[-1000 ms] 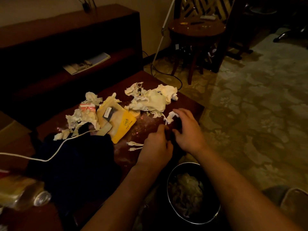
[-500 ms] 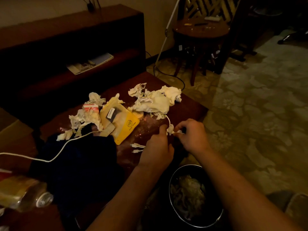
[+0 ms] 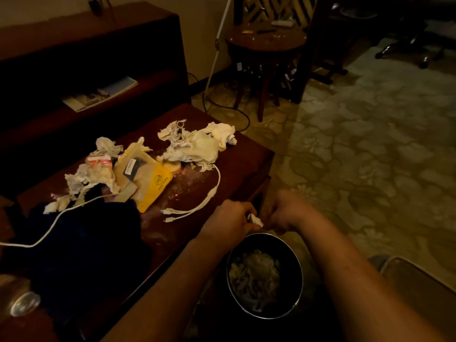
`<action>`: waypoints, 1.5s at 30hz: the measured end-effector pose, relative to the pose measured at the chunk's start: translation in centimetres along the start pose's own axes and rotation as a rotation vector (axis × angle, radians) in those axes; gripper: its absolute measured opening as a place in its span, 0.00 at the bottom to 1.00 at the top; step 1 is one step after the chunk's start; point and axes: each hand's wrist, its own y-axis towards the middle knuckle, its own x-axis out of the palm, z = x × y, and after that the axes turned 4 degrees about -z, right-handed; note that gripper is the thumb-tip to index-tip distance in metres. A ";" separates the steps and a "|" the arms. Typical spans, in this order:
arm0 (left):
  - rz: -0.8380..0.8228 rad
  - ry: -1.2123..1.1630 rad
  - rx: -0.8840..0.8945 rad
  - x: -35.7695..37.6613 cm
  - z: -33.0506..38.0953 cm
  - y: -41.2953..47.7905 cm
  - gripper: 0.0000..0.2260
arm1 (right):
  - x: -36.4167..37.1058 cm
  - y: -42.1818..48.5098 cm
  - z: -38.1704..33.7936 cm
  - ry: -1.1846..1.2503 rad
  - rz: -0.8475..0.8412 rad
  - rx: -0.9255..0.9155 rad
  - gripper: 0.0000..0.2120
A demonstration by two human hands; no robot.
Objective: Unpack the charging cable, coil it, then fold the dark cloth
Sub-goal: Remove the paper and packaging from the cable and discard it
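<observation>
A white multi-head charging cable point(image 3: 209, 196) lies on the dark wooden table point(image 3: 241, 156), its three plugs spread near the front and its other end running under crumpled paper. My left hand point(image 3: 228, 219) and my right hand point(image 3: 283, 213) meet just off the table's front corner, above a bin, and pinch a small white scrap of paper point(image 3: 255, 219) between them. The dark cloth point(image 3: 81, 240) lies bunched at the left of the table, with a second white cord point(image 3: 54, 225) draped over it.
A yellow pouch point(image 3: 150, 183) and torn white paper wrapping point(image 3: 197, 144) litter the table. A round metal bin point(image 3: 265, 275) with paper in it stands on the floor below my hands. A bottle point(image 3: 22, 302) lies at the near left. A shelf unit stands behind, a round side table point(image 3: 266, 40) beyond.
Both hands drew back from the paper heap to the table's front corner above the bin, carrying the white scrap. The charging cable now lies uncovered on the table.
</observation>
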 end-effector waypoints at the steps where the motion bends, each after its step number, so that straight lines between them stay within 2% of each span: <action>1: -0.044 0.012 0.004 0.3 0.3 0.1 0.16 | 0.1 -0.1 0.5 -0.036 -0.026 0.012 0.09; 5: -0.099 -0.003 0.009 0.6 1.2 0.3 0.25 | 0.3 -0.3 1.8 -0.180 -0.178 0.061 0.14; 8: -0.019 0.000 0.002 -0.2 0.9 0.6 0.24 | 0.7 0.0 1.9 -0.227 -0.278 0.177 0.10; 10: 0.039 0.012 0.000 -0.5 0.8 0.2 0.21 | 1.2 0.3 2.3 -0.198 -0.297 0.197 0.13; 12: 0.109 -0.004 -0.011 -0.7 0.7 -0.3 0.18 | 1.4 0.5 2.6 -0.182 -0.235 0.163 0.18; 13: 0.154 -0.016 -0.022 -0.9 0.7 -0.5 0.16 | 1.4 0.5 2.6 -0.159 -0.162 0.112 0.15; 15: 0.262 -0.024 -0.040 -1.4 0.5 -0.7 0.14 | 1.1 0.4 2.1 -0.077 0.039 -0.006 0.01; 17: 0.355 -0.016 -0.062 -2.2 0.0 -0.9 0.14 | 1.0 0.7 0.8 0.035 0.225 -0.165 0.11; 18: 0.382 -0.011 -0.082 -2.6 -0.4 -1.0 0.16 | 1.1 0.8 -0.3 0.109 0.305 -0.237 0.11; 20: 0.391 0.019 -0.139 -3.2 -1.1 -1.2 0.21 | 1.2 0.5 -3.2 0.191 0.464 -0.353 0.03; 21: 0.378 0.039 -0.164 -3.5 -1.5 -1.4 0.23 | 1.5 0.7 -4.6 0.188 0.534 -0.405 0.10; 22: 0.355 0.058 -0.179 -3.6 -2.0 -1.6 0.24 | 2.1 1.1 -5.7 0.182 0.549 -0.452 0.20; 24: 0.312 0.068 -0.192 -3.8 -2.4 -2.4 0.16 | 3.3 1.7 -7.2 0.155 0.517 -0.511 0.36; 26: 0.287 0.078 -0.212 -4.0 -3.0 -3.3 0.09 | 4.6 2.5 -8.4 0.085 0.485 -0.546 0.42; 31: 0.217 0.130 -0.337 -6.0 -5.6 -5.1 0.06 | 5.0 4.9 -10.3 -0.021 0.527 -0.507 0.35; 34: 0.206 0.107 -0.386 -7.1 -6.7 -5.8 0.06 | 4.8 5.7 -11.2 0.082 0.570 -0.517 0.28; 39: 0.191 0.114 -0.416 -7.2 -6.5 -6.2 0.07 | 5.0 6.0 -11.0 0.140 0.553 -0.519 0.38; 45: 0.173 0.126 -0.397 -7.3 -6.1 -5.8 0.09 | 4.7 6.0 -10.5 0.283 0.589 -0.483 0.41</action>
